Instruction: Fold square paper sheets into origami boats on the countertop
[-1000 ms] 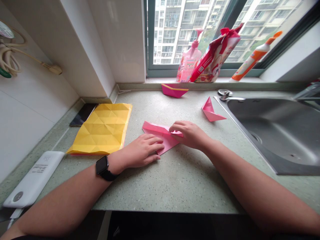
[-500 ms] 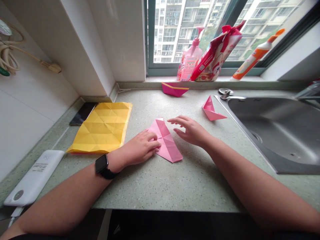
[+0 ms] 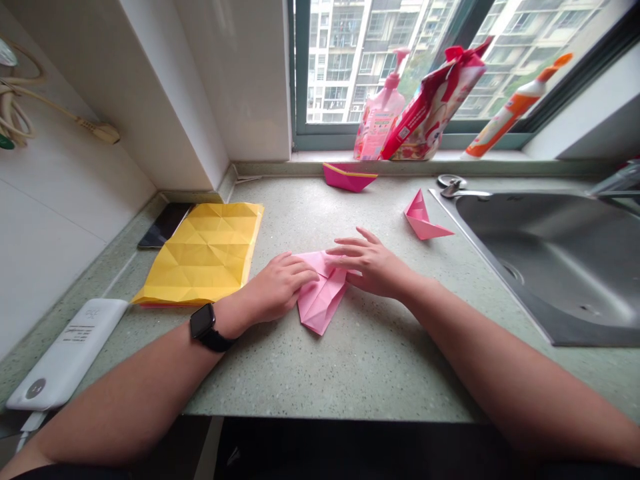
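Observation:
A pale pink sheet of folded origami paper [image 3: 323, 301] lies on the counter between my hands, its creased lower end pointing toward me. My left hand [image 3: 280, 283], with a black watch on its wrist, has its fingers bent together over the paper's left side; the thumb is hidden. Spread fingers of my right hand [image 3: 373, 263] reach over the paper's upper right edge, the fingertips touching or just above it. Behind and to the right stands a pink paper boat [image 3: 425, 223]. A darker magenta paper boat [image 3: 350, 179] with a yellow rim sits near the window ledge.
Yellow creased paper [image 3: 205, 253] lies at the left, partly over a dark phone [image 3: 163, 225]. Nearer is a white power bank [image 3: 70, 353] with a cable. A steel sink [image 3: 550, 267] borders the right. A pump bottle [image 3: 380, 120], red bag [image 3: 435, 107] and orange-white bottle [image 3: 515, 110] line the sill.
The pink paper has turned, and its lower end now points toward me. My right hand has moved left and down onto its edge; my left hand stays at its left side.

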Action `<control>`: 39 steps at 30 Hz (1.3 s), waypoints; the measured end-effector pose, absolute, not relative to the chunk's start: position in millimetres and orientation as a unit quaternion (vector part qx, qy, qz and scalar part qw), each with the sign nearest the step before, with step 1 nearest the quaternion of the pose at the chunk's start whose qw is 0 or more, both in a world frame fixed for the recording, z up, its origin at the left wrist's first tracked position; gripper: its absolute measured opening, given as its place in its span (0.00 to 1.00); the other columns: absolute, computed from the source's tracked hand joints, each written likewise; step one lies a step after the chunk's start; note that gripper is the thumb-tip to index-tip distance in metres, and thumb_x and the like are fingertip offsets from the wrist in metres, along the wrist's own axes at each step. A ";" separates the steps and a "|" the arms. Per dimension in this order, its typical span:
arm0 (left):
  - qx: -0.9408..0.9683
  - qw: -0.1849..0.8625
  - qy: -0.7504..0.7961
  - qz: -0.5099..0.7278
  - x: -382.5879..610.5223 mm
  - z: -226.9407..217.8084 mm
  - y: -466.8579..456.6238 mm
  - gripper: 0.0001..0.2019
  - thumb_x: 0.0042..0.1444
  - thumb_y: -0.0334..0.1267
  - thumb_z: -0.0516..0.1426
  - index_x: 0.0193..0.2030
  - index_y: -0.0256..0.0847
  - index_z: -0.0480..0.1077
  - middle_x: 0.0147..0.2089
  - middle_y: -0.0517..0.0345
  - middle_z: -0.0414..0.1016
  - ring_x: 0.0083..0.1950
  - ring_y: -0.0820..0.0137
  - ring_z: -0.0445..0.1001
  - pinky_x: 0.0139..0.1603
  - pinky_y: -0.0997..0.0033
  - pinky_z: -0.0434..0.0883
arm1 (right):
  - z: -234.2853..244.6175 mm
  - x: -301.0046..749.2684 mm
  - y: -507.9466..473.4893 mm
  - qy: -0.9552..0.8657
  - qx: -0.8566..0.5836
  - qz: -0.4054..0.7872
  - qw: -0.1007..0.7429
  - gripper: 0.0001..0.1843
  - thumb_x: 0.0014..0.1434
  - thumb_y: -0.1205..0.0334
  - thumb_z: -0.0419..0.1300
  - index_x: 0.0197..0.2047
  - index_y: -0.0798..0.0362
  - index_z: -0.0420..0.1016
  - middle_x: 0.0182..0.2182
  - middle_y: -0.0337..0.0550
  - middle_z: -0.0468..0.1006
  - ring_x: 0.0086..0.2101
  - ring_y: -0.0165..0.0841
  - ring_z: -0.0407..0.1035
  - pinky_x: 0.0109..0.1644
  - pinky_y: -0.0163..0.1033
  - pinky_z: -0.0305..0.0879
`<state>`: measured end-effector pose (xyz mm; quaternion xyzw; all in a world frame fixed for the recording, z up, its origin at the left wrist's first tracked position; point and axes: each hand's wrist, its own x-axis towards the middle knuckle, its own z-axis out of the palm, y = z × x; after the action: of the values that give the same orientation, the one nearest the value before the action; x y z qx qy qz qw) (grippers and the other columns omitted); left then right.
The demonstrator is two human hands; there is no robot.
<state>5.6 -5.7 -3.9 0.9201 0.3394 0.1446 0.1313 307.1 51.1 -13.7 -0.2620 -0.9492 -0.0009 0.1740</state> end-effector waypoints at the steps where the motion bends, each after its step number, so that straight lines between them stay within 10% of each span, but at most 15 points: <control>1: 0.917 0.140 0.344 0.144 6.7 -2.8 -6.9 0.17 0.79 0.38 0.53 0.66 0.45 0.78 0.69 0.49 0.81 0.73 0.56 0.75 0.83 0.41 0.59 | -13.7 305.9 50.4 -0.951 -0.260 0.004 0.169 0.21 0.68 0.68 0.68 0.60 0.37 0.86 0.60 0.39 0.88 0.63 0.46 0.78 0.79 0.70 0.51; 7: 0.910 0.133 0.373 0.123 11.2 4.2 -14.9 0.35 0.72 0.67 0.60 0.72 0.42 0.73 0.72 0.40 0.78 0.78 0.44 0.69 0.86 0.27 0.45 | -10.2 297.7 43.6 -0.953 -0.265 -0.006 0.148 0.13 0.70 0.64 0.69 0.53 0.38 0.90 0.51 0.41 0.90 0.47 0.40 0.81 0.65 0.54 0.67; 19: 0.896 0.077 0.423 0.109 7.5 11.1 -17.4 0.06 0.68 0.33 0.62 0.49 0.42 0.80 0.64 0.49 0.84 0.68 0.50 0.78 0.83 0.28 0.56 | -1.9 292.9 35.1 -0.954 -0.269 0.035 0.126 0.10 0.69 0.66 0.67 0.49 0.45 0.90 0.52 0.47 0.87 0.47 0.41 0.80 0.55 0.47 0.73; 28: 0.876 0.056 0.461 0.131 2.9 11.4 -13.3 0.08 0.71 0.35 0.60 0.44 0.43 0.83 0.60 0.49 0.85 0.61 0.52 0.80 0.81 0.28 0.60 | 13.1 302.2 35.2 -0.951 -0.285 0.088 0.076 0.10 0.67 0.69 0.65 0.40 0.47 0.87 0.44 0.42 0.88 0.42 0.38 0.79 0.50 0.46 0.72; 39: 0.855 0.093 0.482 0.169 -2.0 5.3 -4.2 0.11 0.72 0.45 0.61 0.41 0.44 0.82 0.56 0.51 0.86 0.59 0.53 0.80 0.77 0.31 0.63 | 11.2 301.5 36.7 -0.942 -0.320 0.060 0.083 0.09 0.73 0.64 0.63 0.52 0.47 0.85 0.48 0.47 0.89 0.44 0.41 0.81 0.49 0.45 0.73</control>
<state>-2.0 -4.2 5.3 0.8548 0.4817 0.1691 0.0928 301.5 36.7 11.2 -0.3196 -0.9420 0.0599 0.0833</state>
